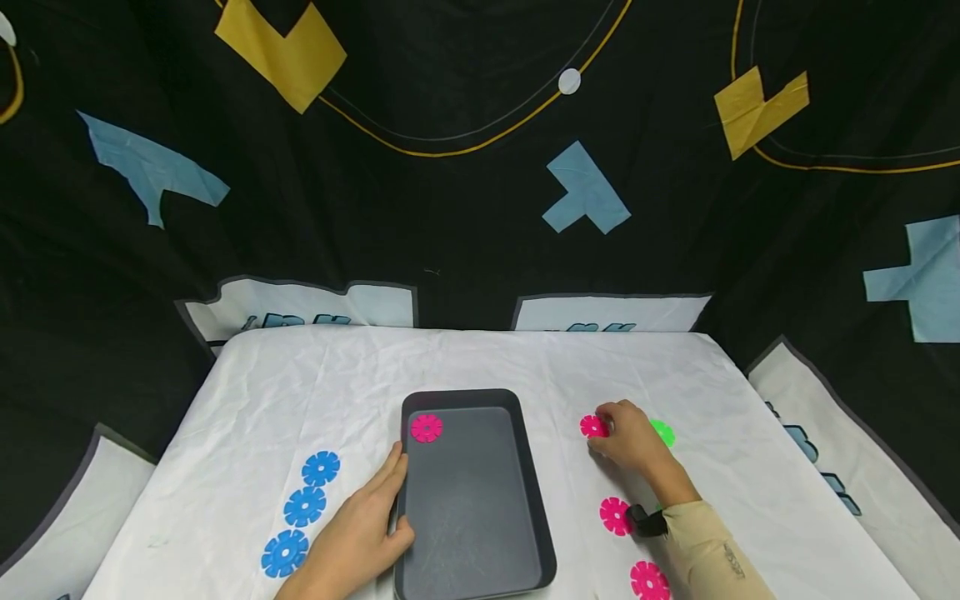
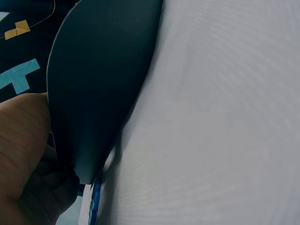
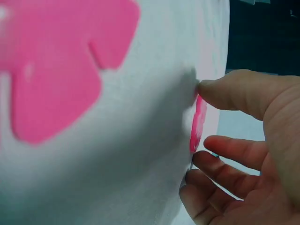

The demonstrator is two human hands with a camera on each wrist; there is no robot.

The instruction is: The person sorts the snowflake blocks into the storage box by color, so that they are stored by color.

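Inside the dark tray [image 1: 480,500], far left corner: one lone pink disc [image 1: 426,428] — progress judged early. Outside, on the white cloth [image 1: 360,383]: three blue discs [image 1: 296,508] left; two nearer pink discs [image 1: 649,575] and partly hidden green pieces [image 1: 663,432] right. Right hand [image 1: 632,435] pinches the far pink disc [image 1: 591,426] by its edges, right of the tray — cannot tell if lifted. Left hand [image 1: 360,529], fingers straight, thumb apart, touches the tray's left side.
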